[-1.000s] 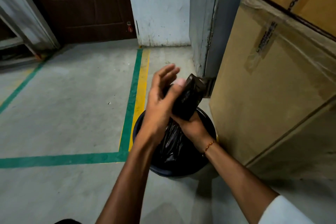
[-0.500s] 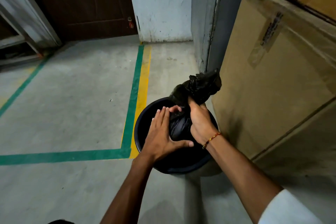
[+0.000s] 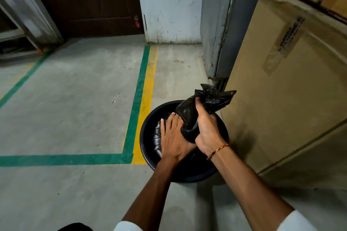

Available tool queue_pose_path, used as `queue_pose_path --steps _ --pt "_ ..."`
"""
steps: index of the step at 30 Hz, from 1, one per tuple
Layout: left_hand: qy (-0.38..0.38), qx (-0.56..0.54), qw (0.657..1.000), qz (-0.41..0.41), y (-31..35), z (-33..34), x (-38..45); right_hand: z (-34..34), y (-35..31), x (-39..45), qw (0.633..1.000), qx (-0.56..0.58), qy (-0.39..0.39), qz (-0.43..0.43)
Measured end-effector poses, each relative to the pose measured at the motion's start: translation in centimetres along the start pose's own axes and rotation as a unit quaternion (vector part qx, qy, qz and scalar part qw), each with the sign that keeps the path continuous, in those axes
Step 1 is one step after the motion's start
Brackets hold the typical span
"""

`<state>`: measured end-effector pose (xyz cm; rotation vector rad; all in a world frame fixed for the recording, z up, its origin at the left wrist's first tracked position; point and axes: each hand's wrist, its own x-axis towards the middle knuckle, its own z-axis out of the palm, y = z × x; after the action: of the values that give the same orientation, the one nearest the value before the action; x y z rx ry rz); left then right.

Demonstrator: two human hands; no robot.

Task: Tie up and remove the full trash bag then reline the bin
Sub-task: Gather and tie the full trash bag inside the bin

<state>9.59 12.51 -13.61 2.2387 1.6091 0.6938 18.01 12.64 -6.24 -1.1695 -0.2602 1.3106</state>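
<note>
A round dark bin (image 3: 148, 124) stands on the concrete floor, tight against a cardboard box. Inside it sits a full black trash bag (image 3: 157, 137) whose top is gathered into a twisted neck. My right hand (image 3: 206, 127) grips that neck, and the crumpled bag mouth sticks out above my fist. My left hand (image 3: 173, 137) lies flat on the bag's bulging body, fingers straight and pointing away from me, pressing down inside the bin. The lower part of the bag is hidden by my hands and the bin wall.
Large cardboard boxes (image 3: 293, 80) wrapped in film stand close on the right of the bin. A grey metal door frame (image 3: 217, 43) rises behind it. Green and yellow floor tape (image 3: 142, 84) runs left of the bin. A brown door (image 3: 88, 0) is at the back.
My left hand has come down from the bag's neck and now lies flat on the bag's body. My right hand keeps its grip on the neck, which now stands up with its mouth free.
</note>
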Motion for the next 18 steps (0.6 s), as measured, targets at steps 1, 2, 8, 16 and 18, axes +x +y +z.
queue_pose_path --steps 1,2,8,16,18 --pt "0.001 -0.012 1.000 -0.009 0.2 -0.1 0.1 0.1 -0.1 0.0 1.000 -0.001 -0.005 -0.003" --pt "0.005 -0.025 0.999 -0.019 0.4 -0.1 0.1 0.3 -0.1 0.0 1.000 -0.006 -0.009 -0.008" --pt "0.071 -0.024 0.996 -0.050 0.6 1.2 0.4 0.6 0.7 0.4 0.999 -0.038 -0.010 -0.024" --pt "0.065 -0.043 0.995 -0.067 0.0 2.2 1.0 0.4 1.1 0.4 0.999 0.001 -0.041 -0.035" --pt "0.064 -0.056 0.994 -0.067 0.0 2.2 1.1 0.4 0.9 0.0 0.998 0.000 -0.051 -0.030"
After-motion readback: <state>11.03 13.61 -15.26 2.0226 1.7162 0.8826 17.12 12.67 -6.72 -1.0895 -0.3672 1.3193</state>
